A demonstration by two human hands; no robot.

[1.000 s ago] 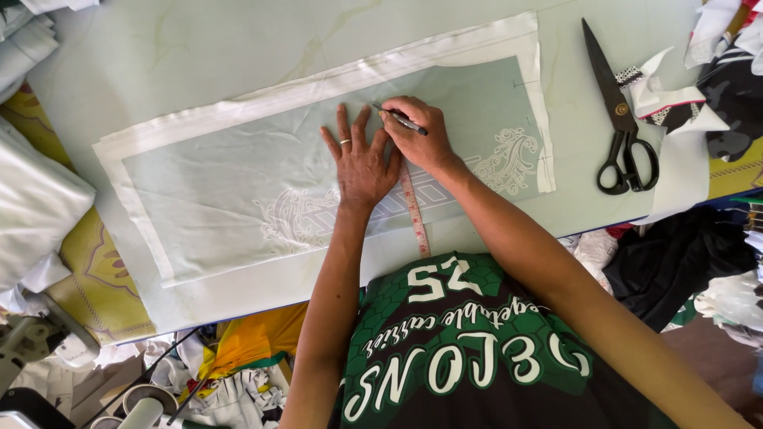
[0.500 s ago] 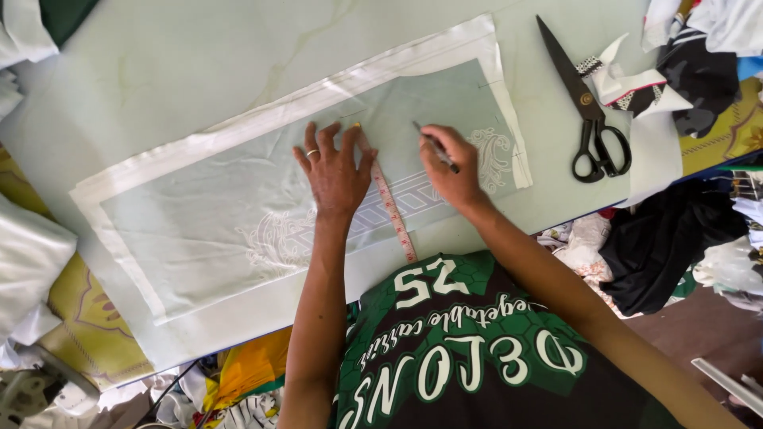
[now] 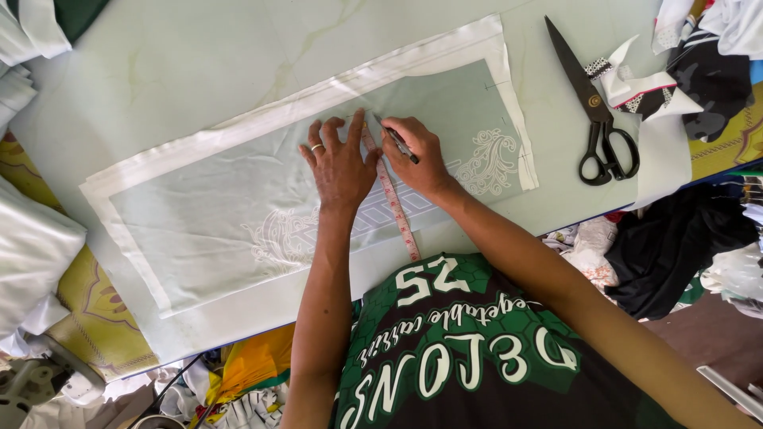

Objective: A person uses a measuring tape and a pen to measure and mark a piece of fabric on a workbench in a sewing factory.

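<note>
Pale green sheer fabric (image 3: 238, 214) lies flat on the bench (image 3: 199, 71). Since a moment ago, the left hand (image 3: 340, 163) has closed in beside the right hand (image 3: 421, 159), pinning the tape measure (image 3: 393, 202), open-palmed; the right hand's grip pinches a pen (image 3: 400, 144) at the tape's top, poised to mark.

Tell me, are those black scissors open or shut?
Shut: the scissors lie flat on the table, blades together in one point.
</note>
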